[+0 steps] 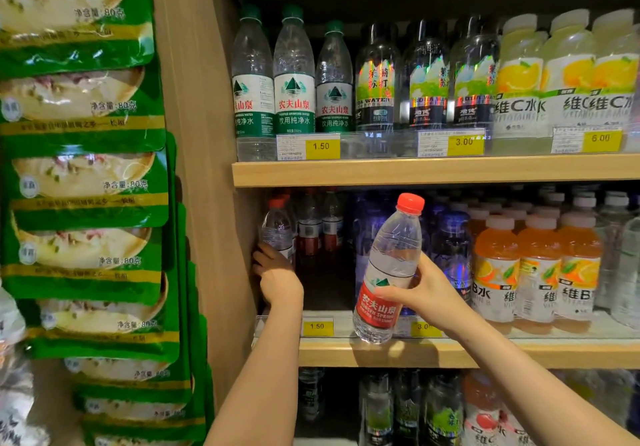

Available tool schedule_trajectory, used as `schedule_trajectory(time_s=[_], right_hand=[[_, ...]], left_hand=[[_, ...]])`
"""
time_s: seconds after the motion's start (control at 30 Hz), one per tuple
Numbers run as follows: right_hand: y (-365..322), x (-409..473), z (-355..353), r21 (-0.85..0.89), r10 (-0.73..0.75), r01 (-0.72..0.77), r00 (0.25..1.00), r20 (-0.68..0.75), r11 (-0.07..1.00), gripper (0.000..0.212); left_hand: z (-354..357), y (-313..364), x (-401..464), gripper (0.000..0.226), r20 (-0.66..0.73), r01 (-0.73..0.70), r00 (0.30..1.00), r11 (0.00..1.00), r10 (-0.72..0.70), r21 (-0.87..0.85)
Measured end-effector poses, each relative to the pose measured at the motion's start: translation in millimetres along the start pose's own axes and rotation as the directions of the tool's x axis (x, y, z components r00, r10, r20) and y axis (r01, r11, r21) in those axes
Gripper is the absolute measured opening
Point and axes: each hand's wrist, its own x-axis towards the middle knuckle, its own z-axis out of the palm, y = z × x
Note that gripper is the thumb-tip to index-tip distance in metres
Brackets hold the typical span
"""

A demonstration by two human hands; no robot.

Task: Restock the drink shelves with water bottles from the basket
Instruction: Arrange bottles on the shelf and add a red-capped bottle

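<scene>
Red-capped water bottle [388,272] hung tilted before the middle shelf [450,354] as you restocked, mid-placement.

Your right hand [424,289] curled round its clear, ribbed body at the red label; your left hand [277,274] reached deep into the shelf's left lane, gripping a second bottle [277,231]. By my reading, the next move called for setting the held bottle upright into the gap beside it.

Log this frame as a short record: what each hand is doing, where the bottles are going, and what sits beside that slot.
left hand: grips a red-capped bottle at the far left of the middle shelf
right hand: holds a red-label water bottle tilted, in front of the shelf
target slot: dark gap above the 1.50 price tag
neighbours: blue bottles, then orange drinks
</scene>
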Motion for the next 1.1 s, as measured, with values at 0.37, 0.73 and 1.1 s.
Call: schedule_trajectory(time_s=[0.37, 0.73, 1.1], right_hand=[[-24.0, 19.1, 45.4, -0.078, -0.123, 0.126, 0.991, 0.042, 0.989, 0.066], [8.4, 109.3, 124.5, -0.127, -0.046, 0.044, 0.999, -0.006, 0.991, 0.071], [51.0, 134.3, 142.0, 0.119, 0.123, -0.122, 0.992, -0.003, 0.985, 0.073]], left_hand=[[-17.0, -55.2, -54.3, 0.048, 0.016, -0.255, 0.965, 0.949, 0.263, -0.184], [-20.9, -62.1, -32.1, 0.031, 0.172, -0.240, 0.944, 0.944, 0.281, -0.227], [-11.2, -60.1, -29.3, 0.034, 0.141, -0.205, 0.959, 0.945, 0.247, -0.256]])
